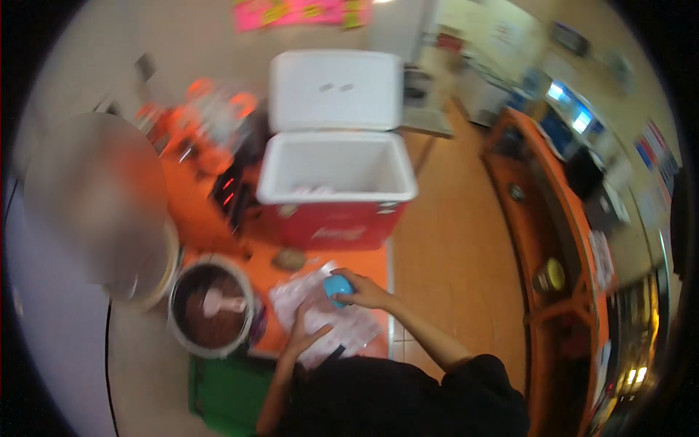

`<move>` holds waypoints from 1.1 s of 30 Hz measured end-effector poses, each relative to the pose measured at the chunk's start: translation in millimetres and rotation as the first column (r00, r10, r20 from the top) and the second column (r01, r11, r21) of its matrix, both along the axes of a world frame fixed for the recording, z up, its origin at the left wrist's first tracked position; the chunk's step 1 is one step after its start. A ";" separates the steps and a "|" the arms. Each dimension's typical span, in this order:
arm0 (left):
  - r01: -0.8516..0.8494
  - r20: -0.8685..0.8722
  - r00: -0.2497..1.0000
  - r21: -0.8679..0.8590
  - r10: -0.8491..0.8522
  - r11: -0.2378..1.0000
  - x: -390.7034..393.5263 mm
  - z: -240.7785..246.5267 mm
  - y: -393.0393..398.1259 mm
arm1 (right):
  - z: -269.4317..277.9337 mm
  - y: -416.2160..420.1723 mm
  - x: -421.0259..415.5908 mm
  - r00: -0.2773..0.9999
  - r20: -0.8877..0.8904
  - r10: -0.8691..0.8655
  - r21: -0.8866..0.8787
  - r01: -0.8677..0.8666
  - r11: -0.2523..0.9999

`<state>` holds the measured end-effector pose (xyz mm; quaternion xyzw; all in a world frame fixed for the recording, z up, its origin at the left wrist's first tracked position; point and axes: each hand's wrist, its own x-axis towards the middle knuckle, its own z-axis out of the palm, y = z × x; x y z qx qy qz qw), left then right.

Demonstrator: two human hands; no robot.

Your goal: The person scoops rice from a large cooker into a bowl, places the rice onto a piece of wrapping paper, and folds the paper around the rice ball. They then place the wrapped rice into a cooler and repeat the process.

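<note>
My right hand is closed around a small light-blue rounded object, too blurred to name more exactly. Below it lies a pale pinkish plastic bag or sheet on the orange tabletop. My left hand rests on the bag's left part, thumb and fingers spread. To the left stands a round tub of brown contents, with a pink scoop lying in it. A small tan lump sits beyond the bag.
Behind the bag stands a red cooler, its white lid raised. Orange-and-clear plastic packaging is piled at the back left. A green crate sits below the tub. Orange shelving lines the right side, across the tiled floor.
</note>
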<state>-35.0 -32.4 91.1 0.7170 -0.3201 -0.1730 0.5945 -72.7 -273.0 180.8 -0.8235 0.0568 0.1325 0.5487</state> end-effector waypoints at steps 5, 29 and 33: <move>-0.126 -0.176 0.979 -0.109 0.106 0.986 -25.7 19.0 -5.3 | -16.2 50.2 -4.5 0.972 -0.152 0.180 0.146 -0.158 0.977; -0.967 -0.698 0.239 -0.232 0.675 0.103 -66.4 18.4 212.1 | 108.2 241.0 211.7 0.613 -0.098 0.784 -0.830 -0.485 0.275; -0.903 -0.679 0.265 -0.424 0.685 -0.070 -10.7 14.6 230.1 | 125.0 241.8 213.2 0.399 0.033 0.916 -0.889 -0.408 0.209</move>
